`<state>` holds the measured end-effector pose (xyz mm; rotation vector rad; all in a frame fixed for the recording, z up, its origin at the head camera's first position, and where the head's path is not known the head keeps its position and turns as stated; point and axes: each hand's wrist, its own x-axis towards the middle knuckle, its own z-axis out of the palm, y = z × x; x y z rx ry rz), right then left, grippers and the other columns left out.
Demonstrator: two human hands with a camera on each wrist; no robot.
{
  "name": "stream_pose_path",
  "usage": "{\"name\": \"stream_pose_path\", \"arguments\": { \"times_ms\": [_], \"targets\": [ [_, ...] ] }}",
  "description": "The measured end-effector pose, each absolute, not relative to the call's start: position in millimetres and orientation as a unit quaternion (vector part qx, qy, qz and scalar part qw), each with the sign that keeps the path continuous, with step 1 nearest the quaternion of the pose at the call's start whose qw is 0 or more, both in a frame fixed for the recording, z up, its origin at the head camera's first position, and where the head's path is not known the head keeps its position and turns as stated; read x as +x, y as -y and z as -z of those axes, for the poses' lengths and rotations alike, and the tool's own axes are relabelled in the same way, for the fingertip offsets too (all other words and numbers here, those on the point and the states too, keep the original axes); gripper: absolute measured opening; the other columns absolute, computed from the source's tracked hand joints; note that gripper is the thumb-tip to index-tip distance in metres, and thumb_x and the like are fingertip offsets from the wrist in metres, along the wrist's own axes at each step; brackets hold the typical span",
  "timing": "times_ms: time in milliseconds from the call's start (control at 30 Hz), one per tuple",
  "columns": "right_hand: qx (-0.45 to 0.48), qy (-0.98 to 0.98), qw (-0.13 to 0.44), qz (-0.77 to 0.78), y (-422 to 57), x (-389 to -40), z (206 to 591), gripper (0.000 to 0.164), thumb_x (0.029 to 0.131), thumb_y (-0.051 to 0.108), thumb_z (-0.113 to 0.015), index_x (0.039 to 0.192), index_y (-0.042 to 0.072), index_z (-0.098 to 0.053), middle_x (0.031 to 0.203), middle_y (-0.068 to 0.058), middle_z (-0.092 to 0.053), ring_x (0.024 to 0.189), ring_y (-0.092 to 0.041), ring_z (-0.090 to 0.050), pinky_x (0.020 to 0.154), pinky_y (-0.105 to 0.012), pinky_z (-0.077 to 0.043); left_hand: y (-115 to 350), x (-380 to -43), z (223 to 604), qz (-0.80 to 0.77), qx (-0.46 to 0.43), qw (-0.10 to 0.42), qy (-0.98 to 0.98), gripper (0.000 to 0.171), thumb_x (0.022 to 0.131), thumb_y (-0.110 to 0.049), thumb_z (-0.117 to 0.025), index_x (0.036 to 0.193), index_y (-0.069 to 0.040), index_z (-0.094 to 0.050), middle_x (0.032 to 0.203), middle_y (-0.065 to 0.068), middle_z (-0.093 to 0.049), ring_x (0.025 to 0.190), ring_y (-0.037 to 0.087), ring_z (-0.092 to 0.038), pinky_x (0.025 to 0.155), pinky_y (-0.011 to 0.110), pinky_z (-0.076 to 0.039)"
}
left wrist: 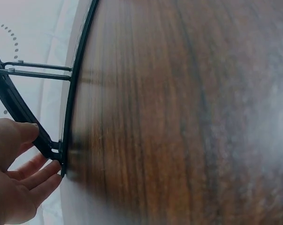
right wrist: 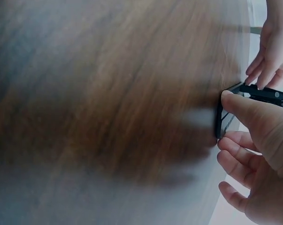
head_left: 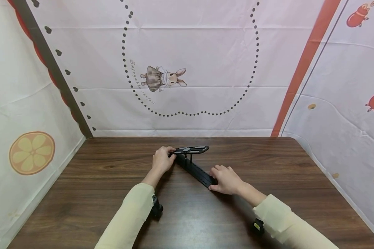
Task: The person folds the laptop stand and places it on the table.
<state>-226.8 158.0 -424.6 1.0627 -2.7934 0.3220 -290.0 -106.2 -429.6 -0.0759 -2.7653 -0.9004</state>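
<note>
In front of me, a printed cloth [head_left: 218,62] is hanging across the top of the head view, and a brown table [head_left: 71,193] is filling the lower part. A black stand [head_left: 194,171] is sitting near the centre, its long base slanting down rightward and its top plate [head_left: 191,150] leaning on two thin struts [head_left: 191,158]. The right hand [head_left: 225,180] is gripping the base's lower-right end; the left hand [head_left: 162,159] is grasping the stand's upper-left end.

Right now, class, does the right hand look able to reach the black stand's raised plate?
Probably yes: nothing visible blocks the way to the raised plate, though the right hand would likely need to release the base it grips.
</note>
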Motion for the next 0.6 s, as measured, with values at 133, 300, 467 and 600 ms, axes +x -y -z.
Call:
{"name": "stream_pose_path", "arguments": {
  "times_ms": [133,300,467,600],
  "targets": [
    [0.356,0.926,0.075,-0.104,-154.8,-223.0,423.8,0.035,0.072,0.035,-0.075,0.092,0.009,-0.06,0.08,0.002,-0.054,0.075,-0.014,-0.053,0.062,-0.031,-0.039,107.1,-290.5,429.7,0.31,-0.034,0.116,0.943,0.023,0.087,-0.021,-0.063,0.109,-0.017,-0.067,0.108,0.008,-0.061,0.099,0.028,-0.057,0.082,0.044,-0.045],
    [0.36,0.925,0.076,-0.096,-149.7,-218.3,422.6,0.036,0.073,0.035,-0.075,0.092,0.009,-0.059,0.082,0.002,-0.054,0.075,-0.015,-0.052,0.062,-0.03,-0.038,107.4,-291.2,429.6,0.314,-0.041,0.113,0.942,0.023,0.087,-0.021,-0.062,0.11,-0.016,-0.067,0.107,0.007,-0.061,0.099,0.027,-0.057,0.083,0.044,-0.045],
    [0.362,0.925,0.074,-0.088,-145.3,-213.9,422.1,0.036,0.075,0.034,-0.074,0.094,0.008,-0.058,0.082,0.001,-0.053,0.076,-0.015,-0.053,0.064,-0.033,-0.039,107.7,-291.5,429.6,0.322,-0.041,0.109,0.94,0.023,0.088,-0.02,-0.062,0.11,-0.016,-0.067,0.108,0.008,-0.06,0.101,0.028,-0.056,0.085,0.045,-0.044],
    [0.359,0.927,0.075,-0.084,-143.7,-212.6,422.4,0.036,0.075,0.034,-0.074,0.094,0.008,-0.058,0.082,0.001,-0.053,0.076,-0.016,-0.052,0.065,-0.035,-0.04,108.0,-291.3,428.8,0.332,-0.04,0.102,0.937,0.025,0.088,-0.021,-0.063,0.111,-0.015,-0.066,0.11,0.008,-0.06,0.102,0.028,-0.056,0.087,0.045,-0.044]
  ]
}}
